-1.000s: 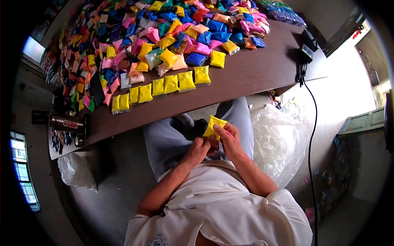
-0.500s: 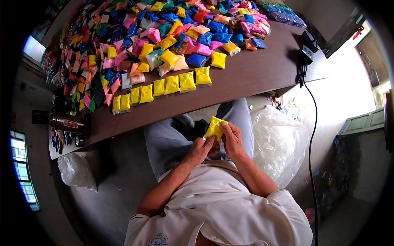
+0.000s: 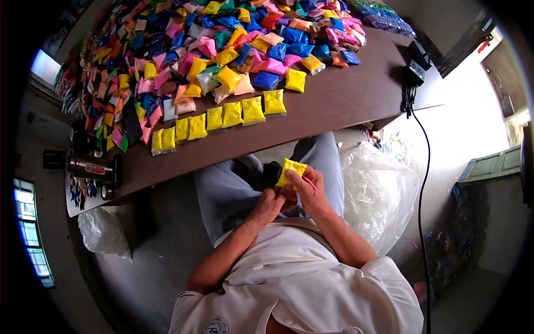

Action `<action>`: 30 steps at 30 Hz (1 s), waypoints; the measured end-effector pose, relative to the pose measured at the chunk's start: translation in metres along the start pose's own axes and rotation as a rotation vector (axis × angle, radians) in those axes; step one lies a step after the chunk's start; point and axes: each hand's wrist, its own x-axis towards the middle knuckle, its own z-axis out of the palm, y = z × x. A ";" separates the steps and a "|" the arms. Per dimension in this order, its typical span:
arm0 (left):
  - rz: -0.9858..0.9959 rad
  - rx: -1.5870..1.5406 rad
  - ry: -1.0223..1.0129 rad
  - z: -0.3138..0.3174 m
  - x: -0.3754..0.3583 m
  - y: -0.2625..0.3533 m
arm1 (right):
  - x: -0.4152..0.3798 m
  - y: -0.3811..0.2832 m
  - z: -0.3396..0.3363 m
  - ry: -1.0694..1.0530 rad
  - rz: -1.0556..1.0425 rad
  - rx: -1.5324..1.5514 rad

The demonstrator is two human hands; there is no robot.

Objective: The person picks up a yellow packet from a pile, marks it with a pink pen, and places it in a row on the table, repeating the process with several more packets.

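Above my lap, a small yellow packet (image 3: 290,167) is held between both hands. My left hand (image 3: 270,202) pinches its lower left corner. My right hand (image 3: 311,192) grips its right side, with the thumb lying across the front. A thin pink stick-like thing (image 3: 312,186) pokes out from the right hand's fingers; its kind cannot be made out. On the table edge ahead lies an uneven row of similar yellow packets (image 3: 232,114). The fingers behind the held packet are partly hidden.
A large heap of colourful packets (image 3: 222,39) covers much of the brown table (image 3: 334,94). A dark flask (image 3: 89,167) lies at the left end, and a black device with a cable (image 3: 417,69) sits at the right. Clear plastic bags (image 3: 378,195) rest on the floor.
My right thumb has moved left across the packet's front, and the right hand has turned slightly. More of the pink stick-like thing now shows. The packet has shifted a little left.
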 end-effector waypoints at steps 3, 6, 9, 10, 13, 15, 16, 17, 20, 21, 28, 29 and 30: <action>-0.020 0.040 -0.022 -0.002 0.001 -0.004 | -0.001 -0.002 0.001 0.019 0.038 -0.052; -0.014 0.024 0.000 -0.001 0.000 -0.002 | -0.001 -0.002 0.004 0.052 0.082 -0.006; 0.000 0.032 -0.020 -0.003 0.001 -0.003 | 0.000 0.000 0.007 0.109 0.059 -0.030; 0.000 0.031 -0.021 -0.003 0.002 -0.004 | 0.002 0.003 0.005 0.110 0.068 -0.004; 0.000 0.054 -0.028 -0.004 0.001 -0.004 | 0.002 0.004 0.004 0.109 0.074 0.004; -0.023 0.034 -0.012 -0.003 0.000 -0.001 | 0.003 0.006 0.004 0.107 0.071 -0.013; -0.023 0.034 -0.012 -0.003 0.000 -0.001 | 0.005 0.010 0.003 0.096 0.018 0.040; -0.020 0.017 -0.001 -0.003 0.000 -0.003 | 0.007 0.014 0.001 0.085 -0.036 0.093; 0.000 0.019 -0.013 -0.007 0.003 -0.011 | 0.005 0.017 -0.009 0.001 -0.025 0.059; 0.014 0.038 -0.036 -0.007 0.002 -0.011 | 0.004 0.016 -0.009 0.001 -0.024 0.058; -0.053 -0.073 0.023 -0.008 -0.001 -0.006 | 0.005 0.022 -0.016 -0.070 0.003 0.030; -0.033 -0.068 -0.013 -0.009 -0.001 -0.007 | 0.003 0.020 -0.015 -0.101 -0.010 0.017; -0.014 -0.063 -0.050 -0.009 -0.001 -0.006 | 0.003 0.018 -0.015 -0.100 -0.010 0.017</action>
